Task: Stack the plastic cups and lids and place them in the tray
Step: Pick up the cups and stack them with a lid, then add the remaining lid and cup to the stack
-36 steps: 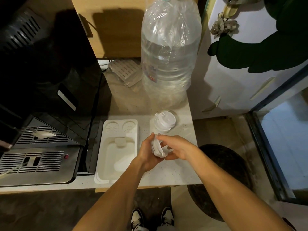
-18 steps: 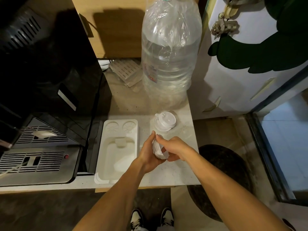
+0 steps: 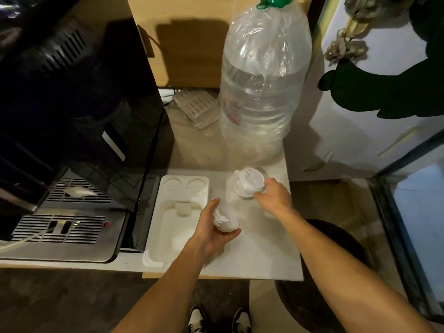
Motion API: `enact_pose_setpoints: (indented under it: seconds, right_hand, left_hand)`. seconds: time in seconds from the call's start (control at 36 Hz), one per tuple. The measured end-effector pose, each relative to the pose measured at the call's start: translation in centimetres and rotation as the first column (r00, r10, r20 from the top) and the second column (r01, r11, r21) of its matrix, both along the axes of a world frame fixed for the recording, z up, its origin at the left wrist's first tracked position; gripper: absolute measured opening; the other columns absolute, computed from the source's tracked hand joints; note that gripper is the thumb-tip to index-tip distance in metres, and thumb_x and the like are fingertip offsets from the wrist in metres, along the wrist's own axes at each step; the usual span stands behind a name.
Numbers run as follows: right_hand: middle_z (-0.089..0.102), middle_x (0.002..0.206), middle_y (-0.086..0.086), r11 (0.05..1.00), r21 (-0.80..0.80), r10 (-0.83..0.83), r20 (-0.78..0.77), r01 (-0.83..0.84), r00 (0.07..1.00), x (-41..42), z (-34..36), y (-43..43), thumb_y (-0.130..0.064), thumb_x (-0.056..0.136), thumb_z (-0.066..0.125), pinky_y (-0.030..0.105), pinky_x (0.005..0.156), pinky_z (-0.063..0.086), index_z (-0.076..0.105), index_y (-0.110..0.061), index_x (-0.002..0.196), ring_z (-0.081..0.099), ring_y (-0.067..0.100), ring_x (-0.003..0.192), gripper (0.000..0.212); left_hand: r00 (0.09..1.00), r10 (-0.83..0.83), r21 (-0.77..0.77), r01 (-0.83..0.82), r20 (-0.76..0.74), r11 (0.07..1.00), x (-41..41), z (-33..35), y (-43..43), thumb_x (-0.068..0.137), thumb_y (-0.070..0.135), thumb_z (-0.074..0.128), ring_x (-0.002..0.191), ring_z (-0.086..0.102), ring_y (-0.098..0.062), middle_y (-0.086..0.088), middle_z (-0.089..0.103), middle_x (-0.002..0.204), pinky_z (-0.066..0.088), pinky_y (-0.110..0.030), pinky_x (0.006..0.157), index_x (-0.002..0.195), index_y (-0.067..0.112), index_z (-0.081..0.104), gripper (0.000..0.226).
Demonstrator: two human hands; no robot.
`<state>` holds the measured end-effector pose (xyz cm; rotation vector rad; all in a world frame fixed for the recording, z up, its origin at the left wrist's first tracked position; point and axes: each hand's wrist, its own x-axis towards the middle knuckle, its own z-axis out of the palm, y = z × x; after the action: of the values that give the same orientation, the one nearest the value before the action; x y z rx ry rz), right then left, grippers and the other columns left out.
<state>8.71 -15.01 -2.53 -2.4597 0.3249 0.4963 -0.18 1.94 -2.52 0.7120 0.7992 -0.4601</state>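
My left hand [image 3: 211,230] is curled around a stack of white plastic lids [image 3: 225,219], held on edge just right of the white tray [image 3: 168,239]. The tray lies flat on the counter, its long compartment holding nothing that I can make out. My right hand [image 3: 274,197] has reached to the back right and its fingers touch the rim of a white lid pile [image 3: 248,182] that sits on the counter in front of the big bottle. Whether those fingers have closed on the pile is unclear.
A large clear water bottle [image 3: 262,87] wrapped in plastic stands at the back of the pale counter [image 3: 262,251]. A black coffee machine [image 3: 72,111] with a metal drip grate fills the left. A white door is to the right; the counter's front edge is near my arms.
Both hands were together on the lid stack. My right hand has let go and moved back right to the other lid pile; my left hand keeps the stack, shifted slightly left.
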Motion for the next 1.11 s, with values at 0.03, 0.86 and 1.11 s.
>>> enact_pose_setpoints:
  seconds: [0.03, 0.86, 1.11]
  right_hand:
    - [0.062, 0.117, 0.007, 1.000, -0.014, 0.022, 0.007, -0.021, 1.000, 0.4, -0.3, 0.0, -0.036, 0.081, 0.069, 0.037, 0.075, 0.054, 0.054, -0.018, 0.128, 0.061, 0.030, 0.104, 0.052]
    - [0.022, 0.154, 0.013, 0.946, -0.132, 0.289, -0.078, -0.297, 0.954, 3.6, -3.0, 2.5, -0.046, 0.085, 0.071, 0.048, 0.101, 0.042, 0.020, -0.039, 0.151, 0.034, 0.040, 0.135, 0.084]
    - [0.045, 0.137, 0.014, 0.961, -0.073, 0.267, 0.003, -0.266, 0.964, 1.9, -1.9, 1.0, -0.042, 0.097, 0.049, 0.038, 0.085, 0.047, 0.022, -0.030, 0.153, 0.055, 0.036, 0.114, 0.063]
  left_hand:
    - [1.000, 0.005, 0.000, -0.005, 0.005, 1.000, 0.0, 0.1, 0.0, 0.090, 0.038, 0.065, 0.110, 0.062, -0.036, -0.018, 0.069, 0.109, 0.047, -0.055, 0.106, 0.108, 0.013, 0.064, 0.031]
    - [1.000, 0.015, 0.054, -0.016, 0.024, 0.998, 1.0, 0.1, 1.0, 0.091, 0.038, 0.063, 0.105, 0.064, -0.031, -0.013, 0.070, 0.107, 0.048, -0.053, 0.104, 0.115, 0.016, 0.066, 0.033]
    - [1.000, -0.011, 0.063, 0.010, 0.021, 0.998, 1.6, -0.2, 0.9, 0.090, 0.038, 0.065, 0.102, 0.064, -0.032, -0.014, 0.070, 0.100, 0.047, -0.053, 0.105, 0.106, 0.014, 0.067, 0.029]
